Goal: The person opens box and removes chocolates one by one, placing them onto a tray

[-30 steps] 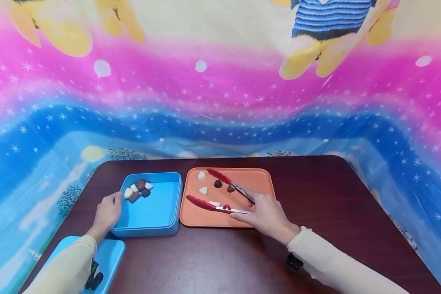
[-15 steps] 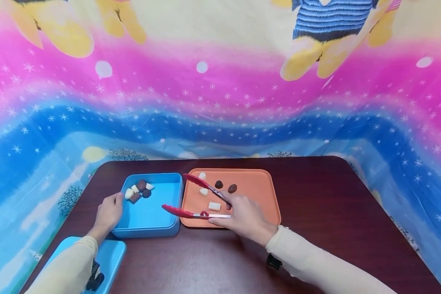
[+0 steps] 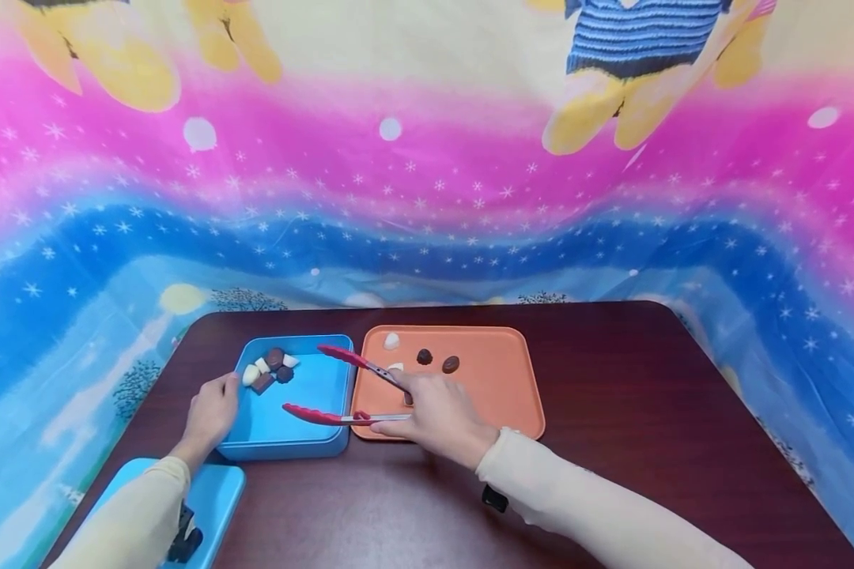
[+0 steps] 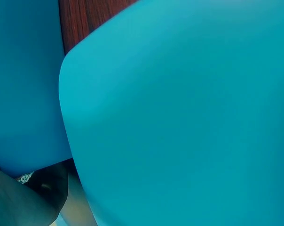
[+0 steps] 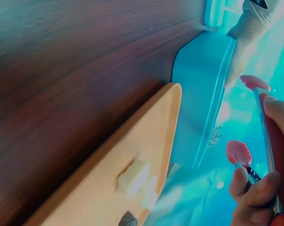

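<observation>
My left hand [image 3: 212, 409] grips the left wall of an open blue box [image 3: 292, 448]. Inside the box, brown and white chocolates [image 3: 275, 359] are clustered in the far left corner. My right hand [image 3: 437, 419] holds red-tipped metal tongs [image 3: 316, 414], whose arms are spread wide with nothing between the tips. Those tips reach over the box from the right. Under and behind the right hand lies an orange tray [image 3: 491, 348] bearing a white chocolate [image 3: 391, 341] and two dark chocolates [image 3: 424, 356]. A white block [image 5: 134, 179] on it shows in the right wrist view, hidden by my hand in the head view.
The blue lid [image 3: 217, 490] lies at the near left, partly under the left forearm, and fills much of the left wrist view. Box and tray stand side by side on a dark wooden table [image 3: 612, 379]. A patterned cloth [image 3: 427, 197] hangs behind it.
My right hand has carried the spread tongs leftward, from above the tray to over the blue box. The left hand and the chocolates in the box have stayed put.
</observation>
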`<state>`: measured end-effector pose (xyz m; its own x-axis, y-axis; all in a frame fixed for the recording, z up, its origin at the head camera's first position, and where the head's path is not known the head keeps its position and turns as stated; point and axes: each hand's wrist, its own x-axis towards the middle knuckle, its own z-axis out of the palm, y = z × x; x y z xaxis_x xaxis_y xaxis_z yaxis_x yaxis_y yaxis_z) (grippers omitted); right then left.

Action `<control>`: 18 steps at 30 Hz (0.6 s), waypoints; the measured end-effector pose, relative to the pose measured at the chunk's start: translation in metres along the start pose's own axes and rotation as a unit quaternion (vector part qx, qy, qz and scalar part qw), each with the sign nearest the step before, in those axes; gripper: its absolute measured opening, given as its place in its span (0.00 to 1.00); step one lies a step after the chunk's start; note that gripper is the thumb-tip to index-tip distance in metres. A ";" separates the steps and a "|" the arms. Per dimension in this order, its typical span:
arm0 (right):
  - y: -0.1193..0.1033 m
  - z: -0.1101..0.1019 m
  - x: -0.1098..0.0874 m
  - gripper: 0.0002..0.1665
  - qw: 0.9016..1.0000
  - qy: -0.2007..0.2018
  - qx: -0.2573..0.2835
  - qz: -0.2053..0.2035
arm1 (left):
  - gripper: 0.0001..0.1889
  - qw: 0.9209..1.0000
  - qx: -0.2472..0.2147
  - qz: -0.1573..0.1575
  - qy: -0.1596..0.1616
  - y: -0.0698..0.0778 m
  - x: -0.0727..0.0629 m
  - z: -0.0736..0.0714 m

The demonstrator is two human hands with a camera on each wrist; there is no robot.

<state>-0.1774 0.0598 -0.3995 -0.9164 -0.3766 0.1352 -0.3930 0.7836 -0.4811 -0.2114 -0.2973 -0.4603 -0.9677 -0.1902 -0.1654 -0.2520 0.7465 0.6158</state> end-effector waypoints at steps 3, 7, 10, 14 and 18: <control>-0.005 0.005 0.006 0.42 1.000 0.003 -0.012 -0.012 | 0.37 1.000 0.001 0.005 0.002 -0.001 0.001 0.001; -0.011 0.009 0.015 0.37 0.999 0.001 -0.027 -0.021 | 0.36 1.000 0.002 0.008 0.014 -0.002 0.002 0.003; -0.015 0.012 0.020 0.33 0.999 -0.001 -0.035 -0.025 | 0.36 1.000 0.003 0.008 0.018 -0.001 0.002 0.003; -0.019 0.015 0.026 0.31 0.998 0.001 -0.052 -0.031 | 0.36 1.000 0.004 0.008 0.021 -0.001 0.001 0.002; -0.023 0.019 0.032 0.33 0.997 0.000 -0.067 -0.026 | 0.35 1.000 0.003 0.004 0.024 0.000 0.001 0.001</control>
<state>-0.1957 0.0200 -0.4006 -0.8942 -0.4190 0.1574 -0.4472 0.8216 -0.3536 -0.2119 -0.2973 -0.4612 -0.9691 -0.2143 -0.1222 -0.2436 0.7520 0.6125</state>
